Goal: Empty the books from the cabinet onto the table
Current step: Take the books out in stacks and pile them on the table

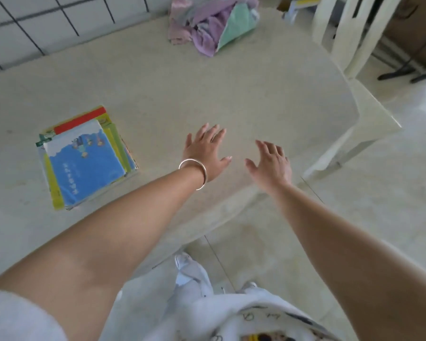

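Both my hands, left hand (204, 153) and right hand (272, 163), hover spread and empty over the table (231, 94); the book stack (86, 158) lies left, nearer my left hand.

Crumpled cloths (213, 23), perhaps; white chair (354, 40).

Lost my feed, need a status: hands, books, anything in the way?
Left hand open, right hand open, both empty over the table. Stack of books down at table's left. Pile of cloth at far edge, clear of the stack.
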